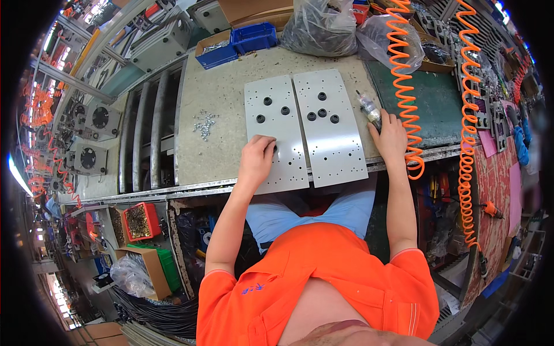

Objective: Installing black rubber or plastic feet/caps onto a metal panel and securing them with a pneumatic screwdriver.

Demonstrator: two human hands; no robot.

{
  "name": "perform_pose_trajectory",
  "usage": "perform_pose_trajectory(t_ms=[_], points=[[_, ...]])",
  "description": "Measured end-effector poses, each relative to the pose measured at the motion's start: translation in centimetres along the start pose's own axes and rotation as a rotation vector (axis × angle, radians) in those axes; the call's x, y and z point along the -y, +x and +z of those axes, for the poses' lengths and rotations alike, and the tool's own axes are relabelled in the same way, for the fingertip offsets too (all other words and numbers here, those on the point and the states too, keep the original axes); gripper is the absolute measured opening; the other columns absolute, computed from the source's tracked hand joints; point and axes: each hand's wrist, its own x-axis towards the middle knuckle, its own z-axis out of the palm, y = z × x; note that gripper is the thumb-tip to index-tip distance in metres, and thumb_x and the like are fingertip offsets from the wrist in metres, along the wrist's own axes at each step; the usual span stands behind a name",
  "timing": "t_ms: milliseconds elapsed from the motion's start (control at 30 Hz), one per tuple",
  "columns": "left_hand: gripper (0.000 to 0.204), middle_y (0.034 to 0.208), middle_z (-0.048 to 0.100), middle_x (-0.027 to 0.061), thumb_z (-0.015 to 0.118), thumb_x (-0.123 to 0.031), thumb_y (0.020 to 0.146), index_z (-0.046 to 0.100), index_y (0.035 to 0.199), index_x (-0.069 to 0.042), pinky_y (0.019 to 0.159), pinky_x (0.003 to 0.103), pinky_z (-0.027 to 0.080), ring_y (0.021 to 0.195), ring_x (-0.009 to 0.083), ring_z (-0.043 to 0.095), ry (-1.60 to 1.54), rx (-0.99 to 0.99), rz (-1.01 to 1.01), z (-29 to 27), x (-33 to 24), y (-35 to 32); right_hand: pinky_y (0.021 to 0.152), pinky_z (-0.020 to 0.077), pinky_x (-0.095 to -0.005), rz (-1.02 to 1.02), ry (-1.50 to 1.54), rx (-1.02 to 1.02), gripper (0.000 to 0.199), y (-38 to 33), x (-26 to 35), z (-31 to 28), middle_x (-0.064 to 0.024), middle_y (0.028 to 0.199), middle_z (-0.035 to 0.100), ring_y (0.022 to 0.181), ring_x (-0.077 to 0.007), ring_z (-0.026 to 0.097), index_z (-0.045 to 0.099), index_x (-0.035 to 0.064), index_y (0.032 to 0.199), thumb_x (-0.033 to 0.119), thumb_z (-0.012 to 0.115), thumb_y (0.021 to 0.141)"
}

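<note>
The left metal plate (281, 128), laid flat on the bench (216, 81), is overlapped at its left edge by the bunched left hand (257, 162), whose contents cannot be told, while a hand tool (369, 107) is held by the right hand (392, 139) beyond a matching plate (333, 138), and small metal pieces (203, 124) are scattered leftward.

Far edge of desk (210, 158): two blue bins (259, 44) side by side, the left one containing small metal parts; to their right, a large clear bag (319, 32), dark contents. Green mat (435, 104) on the right side. Left: row of metal rollers (156, 132). Lower left: red bin (154, 218) of brass-coloured pieces, green bin (169, 270) behind an open carton (157, 275), coiled black cable (156, 316) below. Far right: worn red tabletop (491, 179), pink sheet (515, 193) on it.
</note>
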Motion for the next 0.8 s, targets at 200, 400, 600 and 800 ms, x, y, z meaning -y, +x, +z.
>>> perform_pose_trajectory(t_ms=[200, 400, 600, 800], points=[[0.015, 0.106, 0.060, 0.0155, 0.063, -0.009, 0.089, 0.068, 0.101, 0.000, 0.079, 0.042, 0.051, 0.088, 0.0352, 0.064, 0.158, -0.041, 0.067, -0.9, -0.1, -1.1, 0.081, 0.0519, -0.0440, 0.112, 0.099, 0.122, 0.058, 0.4, 0.1, -0.9, -0.0147, 0.105, 0.060, 0.098, -0.0330, 0.062, 0.057, 0.0023, 0.123, 0.039, 0.074, 0.081], [0.024, 0.109, 0.060, 0.0140, 0.068, -0.009, 0.085, 0.065, 0.108, -0.002, 0.078, 0.042, 0.052, 0.091, 0.0315, 0.062, 0.171, -0.207, 0.250, 0.7, -3.0, -0.9, 0.084, 0.0500, -0.0452, 0.005, 0.168, -0.017, 0.054, -0.9, -2.6, -1.7, -0.0179, 0.111, 0.061, 0.103, -0.0369, 0.060, 0.059, 0.0005, 0.119, 0.038, 0.073, 0.083], [0.041, 0.114, 0.060, 0.0146, 0.069, -0.004, 0.074, 0.063, 0.115, -0.004, 0.093, 0.042, 0.047, 0.107, 0.0327, 0.057, 0.199, 0.022, 0.740, 7.5, -12.7, 4.1, 0.077, 0.0499, -0.0473, 0.037, 0.258, 0.146, 0.042, -0.5, -3.5, -2.4, -0.0192, 0.096, 0.063, 0.093, -0.0392, 0.062, 0.064, -0.0009, 0.100, 0.040, 0.067, 0.089], [0.031, 0.109, 0.063, 0.0117, 0.067, -0.014, 0.075, 0.062, 0.105, -0.005, 0.093, 0.041, 0.043, 0.107, 0.0292, 0.058, 0.438, 0.141, 1.021, 14.6, -17.8, 8.3, 0.080, 0.0491, -0.0458, -0.035, 0.315, 0.232, 0.043, -3.2, -4.2, -9.9, -0.0195, 0.099, 0.064, 0.096, -0.0388, 0.062, 0.064, -0.0015, 0.102, 0.040, 0.066, 0.089]])
